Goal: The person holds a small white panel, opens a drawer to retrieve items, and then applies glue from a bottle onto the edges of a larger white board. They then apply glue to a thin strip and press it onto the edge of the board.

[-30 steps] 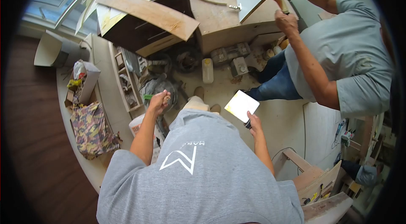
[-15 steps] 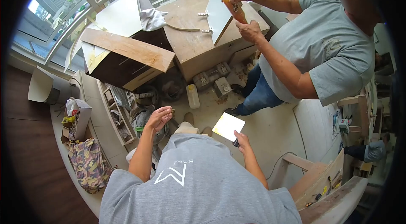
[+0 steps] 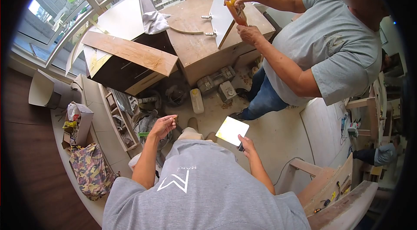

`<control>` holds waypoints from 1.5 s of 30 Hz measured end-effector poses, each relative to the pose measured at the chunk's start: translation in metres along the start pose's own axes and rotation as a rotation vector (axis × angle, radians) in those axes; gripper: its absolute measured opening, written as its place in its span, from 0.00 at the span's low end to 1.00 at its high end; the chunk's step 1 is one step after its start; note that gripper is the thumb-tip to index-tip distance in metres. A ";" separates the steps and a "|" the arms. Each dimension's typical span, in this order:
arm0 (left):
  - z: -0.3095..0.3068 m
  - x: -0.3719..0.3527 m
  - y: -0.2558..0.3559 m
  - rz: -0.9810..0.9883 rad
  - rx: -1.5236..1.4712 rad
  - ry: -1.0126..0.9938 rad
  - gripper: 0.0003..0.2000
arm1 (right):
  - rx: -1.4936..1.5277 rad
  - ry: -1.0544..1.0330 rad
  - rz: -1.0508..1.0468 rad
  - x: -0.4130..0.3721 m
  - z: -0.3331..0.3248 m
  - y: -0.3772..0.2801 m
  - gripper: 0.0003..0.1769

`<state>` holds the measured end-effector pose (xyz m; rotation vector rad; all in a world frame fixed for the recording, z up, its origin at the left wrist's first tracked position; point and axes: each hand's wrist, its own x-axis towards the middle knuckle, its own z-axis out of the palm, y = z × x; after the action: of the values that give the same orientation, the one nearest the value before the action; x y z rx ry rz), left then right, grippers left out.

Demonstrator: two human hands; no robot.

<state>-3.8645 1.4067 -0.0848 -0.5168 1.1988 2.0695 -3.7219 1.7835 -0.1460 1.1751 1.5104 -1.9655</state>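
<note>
My left hand (image 3: 163, 126) is closed, its fingertips pinching a small brownish thing (image 3: 175, 118) that is too small to name. Low on the other side, my right hand (image 3: 246, 145) grips a bright white square plate (image 3: 232, 131) by a dark part at its lower corner. Glare washes out the plate's surface, and some yellow shows on its left edge. Across from me, a co-worker's two hands hold an orange bottle-like thing (image 3: 236, 12) with a dark patch on it, near a white hinged door panel (image 3: 220, 11).
A brown board (image 3: 130, 52) lies over dark cabinets at the left. A wooden cabinet (image 3: 191, 52) stands ahead, with a pale jug (image 3: 196, 101) and a grey case (image 3: 216, 79) on the floor before it. A camouflage bag (image 3: 90, 171) is at far left, a wooden workbench (image 3: 330, 186) at right.
The co-worker's hands and the orange bottle-like thing have shifted slightly left, and it is held more upright. My two hands keep nearly the same places and grips.
</note>
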 end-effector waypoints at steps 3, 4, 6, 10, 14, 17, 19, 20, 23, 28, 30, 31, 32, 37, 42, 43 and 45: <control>-0.005 0.000 -0.004 -0.045 0.003 -0.031 0.09 | -0.021 -0.013 0.012 0.006 -0.003 0.002 0.19; -0.006 0.000 -0.006 -0.059 0.008 -0.036 0.09 | -0.023 -0.012 0.016 0.006 -0.004 0.003 0.19; -0.005 0.001 -0.008 -0.073 0.023 -0.018 0.09 | -0.017 -0.003 0.015 0.003 -0.003 0.002 0.19; -0.008 0.005 -0.010 -0.151 0.050 -0.024 0.09 | -0.013 0.004 0.008 0.007 -0.007 0.006 0.19; -0.005 0.004 -0.009 -0.139 0.138 0.052 0.09 | -0.005 -0.002 -0.003 0.006 -0.010 0.009 0.20; 0.002 0.007 -0.010 -0.076 0.103 0.076 0.06 | -0.001 0.013 0.002 0.006 -0.010 0.011 0.19; 0.011 0.005 -0.005 -0.063 0.067 0.080 0.05 | 0.027 0.044 -0.009 0.001 -0.006 0.008 0.17; 0.014 0.004 -0.005 -0.055 0.056 0.080 0.05 | 0.023 0.043 -0.005 0.002 -0.007 0.009 0.17; 0.018 0.006 -0.002 -0.028 0.016 0.067 0.08 | 0.012 0.038 -0.002 0.006 -0.009 0.009 0.18; 0.014 0.012 0.001 -0.022 -0.032 0.047 0.10 | -0.008 0.037 -0.002 0.003 -0.004 0.002 0.19; 0.013 0.013 0.002 -0.028 -0.006 0.030 0.10 | -0.024 0.029 -0.008 0.006 -0.004 0.002 0.20; 0.013 0.012 0.002 -0.031 0.007 0.023 0.10 | -0.033 0.025 -0.010 0.007 -0.004 0.002 0.21; 0.012 0.013 0.002 -0.036 0.017 0.015 0.09 | -0.030 0.022 -0.010 0.008 -0.004 0.002 0.21; 0.010 0.013 -0.001 -0.066 0.054 0.057 0.08 | -0.029 0.020 -0.017 0.007 -0.003 0.003 0.20; 0.004 0.013 0.000 -0.072 0.229 0.170 0.11 | -0.022 0.026 -0.019 0.008 -0.003 0.004 0.18; 0.000 0.012 -0.001 -0.082 0.273 0.210 0.12 | -0.021 0.017 -0.014 0.010 -0.004 0.006 0.19; -0.017 0.017 -0.011 0.033 0.246 0.135 0.11 | -0.055 -0.006 0.000 0.018 -0.012 0.007 0.19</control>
<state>-3.8680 1.4023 -0.1104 -0.5279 1.5254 1.9037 -3.7226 1.7953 -0.1657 1.1454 1.5522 -1.9131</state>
